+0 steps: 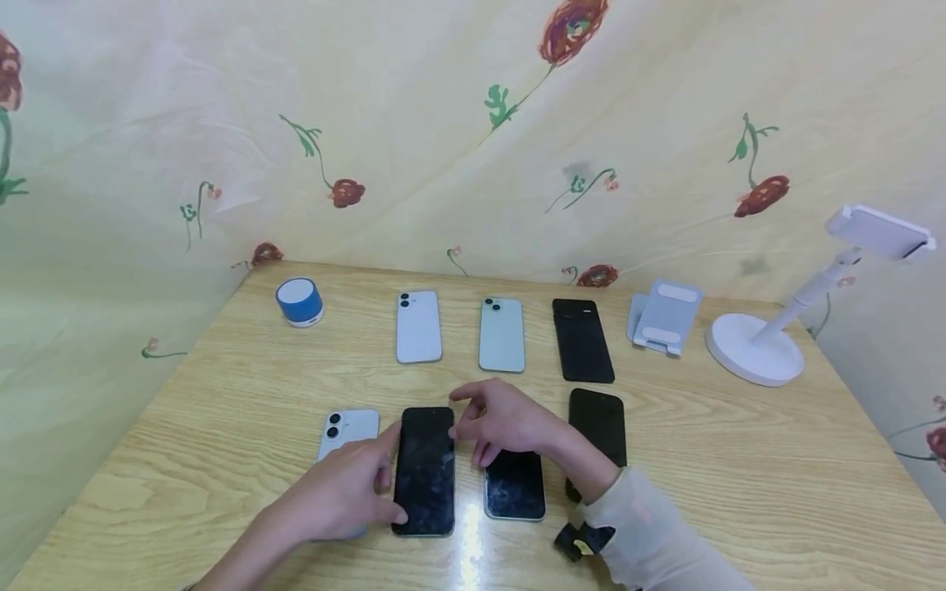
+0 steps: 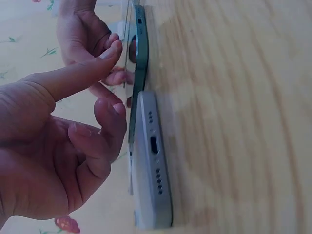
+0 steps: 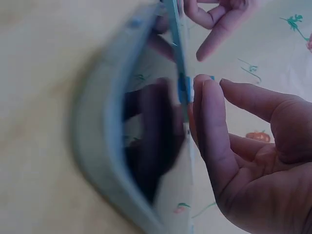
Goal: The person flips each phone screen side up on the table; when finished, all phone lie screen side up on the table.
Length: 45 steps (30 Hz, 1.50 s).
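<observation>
A phone (image 1: 424,476) lies screen up on the wooden table between my two hands. My left hand (image 1: 343,484) is at its left side, with the index finger by the upper edge and the thumb at the lower left corner. It partly covers a pale phone (image 1: 355,425) lying back up. My right hand (image 1: 510,414) hovers over the phone's upper right edge, its index finger extended. Beneath the right hand lies another dark-screened phone (image 1: 515,488); the forearm crosses a black phone (image 1: 600,419). In the left wrist view, the pale phone's port end (image 2: 155,161) shows beside the loosely bent fingers.
Behind lie a white phone (image 1: 419,328), a pale green phone (image 1: 502,336) and a black phone (image 1: 584,341). A blue and white cylinder (image 1: 300,304) stands back left. At the right are a folding stand (image 1: 668,316) and a round-based phone holder (image 1: 754,349).
</observation>
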Tool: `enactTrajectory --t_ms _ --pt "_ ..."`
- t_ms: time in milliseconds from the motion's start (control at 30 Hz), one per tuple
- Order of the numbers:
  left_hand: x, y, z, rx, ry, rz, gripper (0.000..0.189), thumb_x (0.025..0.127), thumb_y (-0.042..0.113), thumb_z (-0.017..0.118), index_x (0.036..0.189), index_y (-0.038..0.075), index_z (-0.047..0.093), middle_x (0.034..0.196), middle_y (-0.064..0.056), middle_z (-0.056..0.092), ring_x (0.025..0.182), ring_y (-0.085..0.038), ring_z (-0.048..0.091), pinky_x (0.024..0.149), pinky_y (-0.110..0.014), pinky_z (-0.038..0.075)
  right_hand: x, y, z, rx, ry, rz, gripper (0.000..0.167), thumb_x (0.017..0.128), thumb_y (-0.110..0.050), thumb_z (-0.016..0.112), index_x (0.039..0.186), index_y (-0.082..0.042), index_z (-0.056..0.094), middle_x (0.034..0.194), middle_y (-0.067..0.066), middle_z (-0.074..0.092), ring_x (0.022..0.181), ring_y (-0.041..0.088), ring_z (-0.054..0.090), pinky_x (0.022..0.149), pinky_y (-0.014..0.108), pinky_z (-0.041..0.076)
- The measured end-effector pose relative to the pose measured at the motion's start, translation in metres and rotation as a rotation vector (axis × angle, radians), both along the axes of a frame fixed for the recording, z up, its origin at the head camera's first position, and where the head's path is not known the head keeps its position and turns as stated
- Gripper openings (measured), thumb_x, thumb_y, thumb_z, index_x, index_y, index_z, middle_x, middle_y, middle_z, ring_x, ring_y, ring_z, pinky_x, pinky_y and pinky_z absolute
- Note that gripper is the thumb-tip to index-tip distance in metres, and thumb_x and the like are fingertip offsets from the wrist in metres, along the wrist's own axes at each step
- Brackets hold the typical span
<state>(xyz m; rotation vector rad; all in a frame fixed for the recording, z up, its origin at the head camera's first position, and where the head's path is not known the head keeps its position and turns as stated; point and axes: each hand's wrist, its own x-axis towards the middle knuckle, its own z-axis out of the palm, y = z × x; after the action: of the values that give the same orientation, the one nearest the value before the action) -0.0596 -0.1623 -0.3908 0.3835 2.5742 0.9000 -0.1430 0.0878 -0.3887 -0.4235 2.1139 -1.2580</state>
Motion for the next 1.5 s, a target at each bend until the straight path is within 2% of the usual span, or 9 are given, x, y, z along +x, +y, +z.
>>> enactTrajectory --t_ms 67,200,300,567,733,1000,1167,1300,1500 --pt "-0.001 -0.005 0.004 -0.019 0.018 0.055 0.108 0.076 0.026 0.096 0.162 -0.001 0.037 0.081 0.006 0.060 0.069 -0.012 0.053 0.063 -0.026 0.042 -0.003 0.000 0.004 0.013 0.032 -0.001 0.059 0.098 -0.011 0.073 0.152 0.001 0.052 0.101 0.012 0.066 0.062 0.020 0.074 0.061 0.035 0.064" --pt "-0.002 -0.017 0.010 -0.069 -0.005 0.180 0.102 0.077 0.030 0.095 0.161 0.004 0.043 0.086 0.006 0.060 0.073 -0.013 0.053 0.064 -0.027 0.042 -0.008 -0.004 0.014 0.013 0.073 0.009 0.054 0.099 -0.011 0.071 0.150 0.001 0.055 0.102 0.013 0.065 0.064 0.018 0.073 0.062 0.035 0.064" --pt "-0.001 -0.027 0.011 -0.075 -0.028 0.220 0.098 0.078 0.030 0.095 0.159 0.006 0.046 0.090 0.004 0.060 0.074 -0.015 0.052 0.060 -0.026 0.040 -0.011 -0.010 0.019 0.001 0.093 0.026 0.051 0.100 -0.010 0.068 0.149 0.001 0.056 0.104 0.012 0.066 0.067 0.018 0.072 0.064 0.034 0.064" --pt "0.008 -0.048 0.008 -0.052 -0.057 0.254 0.099 0.078 0.028 0.095 0.159 0.002 0.045 0.094 0.002 0.059 0.073 -0.016 0.052 0.058 -0.025 0.041 -0.015 -0.039 0.024 -0.002 0.104 0.059 0.047 0.101 -0.008 0.069 0.146 0.000 0.060 0.107 0.011 0.067 0.069 0.018 0.073 0.065 0.036 0.065" --pt "0.013 -0.058 0.005 -0.049 -0.075 0.279 0.100 0.079 0.029 0.095 0.160 0.002 0.043 0.094 0.001 0.059 0.068 -0.017 0.052 0.057 -0.025 0.039 -0.020 -0.057 0.021 -0.004 0.106 0.091 0.046 0.100 -0.007 0.069 0.145 0.001 0.060 0.107 0.011 0.067 0.068 0.017 0.073 0.066 0.038 0.065" --pt "0.025 -0.071 -0.006 -0.064 -0.073 0.299 0.105 0.075 0.025 0.096 0.161 0.001 0.041 0.090 0.003 0.060 0.071 -0.015 0.050 0.061 -0.025 0.038 -0.027 -0.080 0.013 0.005 0.063 0.114 0.049 0.100 -0.003 0.070 0.147 0.003 0.058 0.110 0.013 0.066 0.065 0.017 0.073 0.064 0.036 0.065" --pt "0.030 -0.074 -0.013 -0.040 -0.105 0.301 0.107 0.076 0.022 0.096 0.161 -0.002 0.038 0.083 0.004 0.059 0.072 -0.014 0.050 0.062 -0.024 0.038 -0.031 -0.089 0.007 0.042 0.026 0.126 0.052 0.100 -0.005 0.070 0.149 0.003 0.055 0.113 0.013 0.067 0.062 0.016 0.073 0.061 0.034 0.064" --pt "0.032 -0.074 -0.017 -0.002 -0.138 0.309 0.108 0.074 0.014 0.096 0.162 -0.004 0.036 0.078 0.001 0.058 0.070 -0.016 0.051 0.061 -0.024 0.037 -0.032 -0.094 0.003 0.063 0.008 0.142 0.053 0.100 -0.005 0.069 0.150 0.004 0.054 0.112 0.012 0.068 0.059 0.014 0.072 0.059 0.031 0.063" --pt "0.034 -0.073 -0.019 0.015 -0.141 0.314 0.109 0.072 0.004 0.095 0.163 -0.002 0.034 0.075 -0.001 0.058 0.068 -0.017 0.052 0.060 -0.024 0.038 -0.030 -0.104 -0.002 0.075 0.018 0.159 0.050 0.100 -0.003 0.067 0.148 0.007 0.056 0.111 0.012 0.070 0.055 0.013 0.070 0.057 0.031 0.063"
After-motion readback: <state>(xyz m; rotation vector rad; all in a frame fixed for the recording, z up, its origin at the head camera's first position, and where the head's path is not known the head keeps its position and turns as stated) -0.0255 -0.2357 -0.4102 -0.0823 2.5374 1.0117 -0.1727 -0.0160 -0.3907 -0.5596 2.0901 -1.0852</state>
